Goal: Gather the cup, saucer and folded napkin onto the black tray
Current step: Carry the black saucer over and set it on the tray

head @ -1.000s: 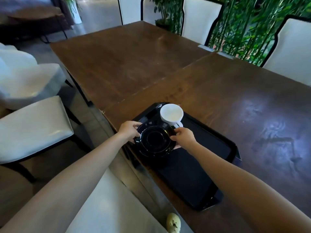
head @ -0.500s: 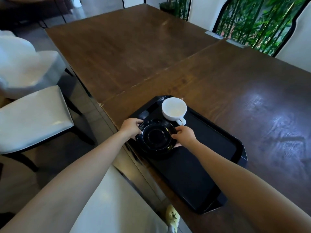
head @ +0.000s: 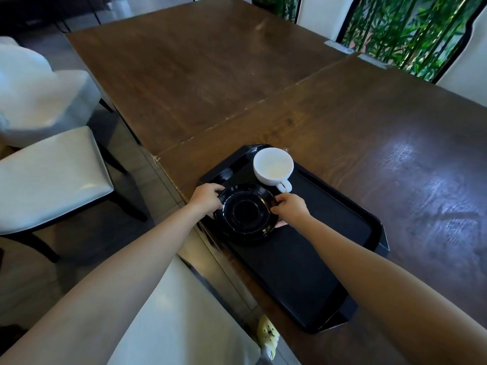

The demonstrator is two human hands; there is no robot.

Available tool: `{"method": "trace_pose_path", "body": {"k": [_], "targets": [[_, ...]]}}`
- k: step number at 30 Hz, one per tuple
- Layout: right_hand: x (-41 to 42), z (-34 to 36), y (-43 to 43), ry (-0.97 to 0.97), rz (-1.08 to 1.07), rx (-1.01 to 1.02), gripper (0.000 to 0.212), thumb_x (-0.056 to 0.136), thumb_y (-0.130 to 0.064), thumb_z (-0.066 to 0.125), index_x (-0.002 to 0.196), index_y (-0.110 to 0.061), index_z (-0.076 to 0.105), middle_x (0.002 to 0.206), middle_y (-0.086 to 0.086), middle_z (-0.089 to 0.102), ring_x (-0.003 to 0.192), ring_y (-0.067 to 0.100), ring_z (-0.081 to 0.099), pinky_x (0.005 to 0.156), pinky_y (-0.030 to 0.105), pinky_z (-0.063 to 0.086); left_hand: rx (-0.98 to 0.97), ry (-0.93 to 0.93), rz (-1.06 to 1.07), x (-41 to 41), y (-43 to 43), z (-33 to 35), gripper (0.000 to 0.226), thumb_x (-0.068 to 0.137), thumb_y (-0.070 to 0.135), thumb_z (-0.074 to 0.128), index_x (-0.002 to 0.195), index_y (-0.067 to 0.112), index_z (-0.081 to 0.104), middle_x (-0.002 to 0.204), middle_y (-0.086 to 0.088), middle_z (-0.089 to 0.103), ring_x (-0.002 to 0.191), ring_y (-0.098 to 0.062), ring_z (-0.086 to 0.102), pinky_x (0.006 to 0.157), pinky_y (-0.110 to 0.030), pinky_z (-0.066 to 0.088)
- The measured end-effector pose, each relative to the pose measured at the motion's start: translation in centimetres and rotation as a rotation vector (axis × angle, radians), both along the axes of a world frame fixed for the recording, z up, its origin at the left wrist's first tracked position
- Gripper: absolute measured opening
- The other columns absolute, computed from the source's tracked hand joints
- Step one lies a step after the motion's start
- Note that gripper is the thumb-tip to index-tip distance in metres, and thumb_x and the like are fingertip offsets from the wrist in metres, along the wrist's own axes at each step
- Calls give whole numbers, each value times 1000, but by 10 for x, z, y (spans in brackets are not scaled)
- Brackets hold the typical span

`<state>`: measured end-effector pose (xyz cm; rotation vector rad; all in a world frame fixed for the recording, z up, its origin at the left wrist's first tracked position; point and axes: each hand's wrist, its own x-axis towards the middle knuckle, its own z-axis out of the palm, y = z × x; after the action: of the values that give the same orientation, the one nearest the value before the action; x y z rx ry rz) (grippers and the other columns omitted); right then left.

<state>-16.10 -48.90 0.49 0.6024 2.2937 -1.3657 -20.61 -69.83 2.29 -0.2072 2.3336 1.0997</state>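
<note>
Both hands grip the black saucer, left hand, right hand, over the tray; white cup just behind.

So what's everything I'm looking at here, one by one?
Long brown wooden table: one, two tops joined at a seam, filling the middle.
Rectangular black plastic tray: one, black, on the table's near edge.
White ceramic cup: one, white, upright on the tray's far end, handle toward the person.
Round glossy black saucer: one, black, at the tray's left part, beside the cup.
Cushioned chairs: several, pale seats with dark frames, left and far side.
Green bamboo plants: a row, green, behind the far chairs.
Yellow shoe: one, on the floor, bottom.
Folded napkin: none visible.
Left hand: gripping the saucer's left rim.
Right hand: gripping the saucer's right rim.
</note>
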Motion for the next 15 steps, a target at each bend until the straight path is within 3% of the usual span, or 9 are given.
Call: {"method": "trace_pose_path", "body": {"k": [4,7,12,15], "targets": [[2,-1,3,2,0,6,16,86,0,54,95,-10,62,96,11,60,61,25,68,60,30,61,-4,-29,-23,1,2,1,60,81,-12,60,134,13,48,130,-15,51,101,-33,62,60,-34,58],[4,0,7,-26,0,-1,23,86,-1,55,106,-10,62,100,14,63,62,25,69,57,29,61,8,-56,-17,2,3,2,59,80,-12,61,131,14,49,132,-14,47,107,-34,58,54,-30,56],[8,3,11,-73,12,-19,24,87,-2,55,108,-11,59,90,10,65,63,23,70,58,29,61,10,-84,-13,4,7,2,56,81,-7,64,130,15,50,131,-12,47,109,-31,56,48,-26,54],[9,7,13,-107,38,-43,29,87,-4,58,115,-11,56,89,11,66,64,19,67,54,29,60,-17,-92,-32,3,7,2,58,82,-2,65,133,15,46,140,-13,42,119,-33,51,60,-31,57]]}}
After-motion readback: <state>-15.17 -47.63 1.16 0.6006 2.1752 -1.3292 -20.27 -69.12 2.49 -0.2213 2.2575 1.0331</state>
